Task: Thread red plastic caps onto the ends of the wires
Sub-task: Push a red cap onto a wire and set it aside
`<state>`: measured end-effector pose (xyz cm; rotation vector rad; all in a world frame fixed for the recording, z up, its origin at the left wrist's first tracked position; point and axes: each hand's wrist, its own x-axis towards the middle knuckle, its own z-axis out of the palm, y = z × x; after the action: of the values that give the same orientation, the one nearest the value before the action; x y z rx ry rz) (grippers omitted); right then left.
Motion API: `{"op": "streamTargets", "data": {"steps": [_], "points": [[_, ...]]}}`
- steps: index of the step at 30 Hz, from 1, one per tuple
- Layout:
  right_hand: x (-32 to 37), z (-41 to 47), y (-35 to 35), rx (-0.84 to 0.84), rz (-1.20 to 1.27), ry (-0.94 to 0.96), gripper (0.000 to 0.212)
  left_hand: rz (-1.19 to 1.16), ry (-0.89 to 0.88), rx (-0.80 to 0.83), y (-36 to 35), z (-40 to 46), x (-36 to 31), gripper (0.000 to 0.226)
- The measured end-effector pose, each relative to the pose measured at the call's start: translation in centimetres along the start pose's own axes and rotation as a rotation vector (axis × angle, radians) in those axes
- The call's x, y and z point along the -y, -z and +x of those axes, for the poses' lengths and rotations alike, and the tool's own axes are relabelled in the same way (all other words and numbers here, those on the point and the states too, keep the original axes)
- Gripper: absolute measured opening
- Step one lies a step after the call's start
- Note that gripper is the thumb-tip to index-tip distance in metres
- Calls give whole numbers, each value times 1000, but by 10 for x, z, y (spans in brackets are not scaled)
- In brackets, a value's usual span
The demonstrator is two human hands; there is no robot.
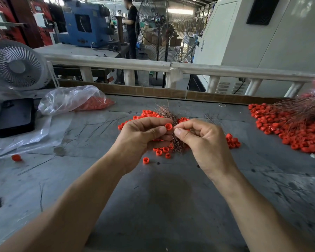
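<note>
Red cap (168,126), round plastic, pinched: left hand (142,137).

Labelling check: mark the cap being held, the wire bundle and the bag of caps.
held cap (168,126), head view, its open face.
wire bundle (165,110), head view, its upper strands.
bag of caps (71,99), head view, its clear plastic.
</note>
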<state>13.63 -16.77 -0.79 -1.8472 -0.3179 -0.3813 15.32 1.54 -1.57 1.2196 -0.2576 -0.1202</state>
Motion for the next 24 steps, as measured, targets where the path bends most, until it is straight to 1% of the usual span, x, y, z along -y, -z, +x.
{"op": "streamTargets", "data": {"steps": [3,6,8,10,16,18,21,23,24], "points": [[-3,2,-2,15,58,-79,18,-29,1,-12,-1,0,-2,27],[-5,4,-2,40,200,-204,24,-76,11,-31,-2,-1,-5,29],[-5,3,-3,67,252,-240,21,-103,26,-33,-3,-2,-7,33],[-5,2,-4,97,248,-258,18,-130,42,-22,-4,-3,-9,35],[-10,0,-9,214,302,-351,10,-184,113,78,1,-5,-12,24],[-15,0,-9,222,199,-329,13,-170,126,74,3,-4,-13,24],[-24,-1,-8,210,-197,-220,10,-138,139,59,7,-4,-14,21],[-27,-3,-9,208,-425,-198,11,-116,143,50,8,-4,-15,22],[-26,-4,-9,197,-494,-210,10,-109,144,47,9,-4,-15,23]]}}
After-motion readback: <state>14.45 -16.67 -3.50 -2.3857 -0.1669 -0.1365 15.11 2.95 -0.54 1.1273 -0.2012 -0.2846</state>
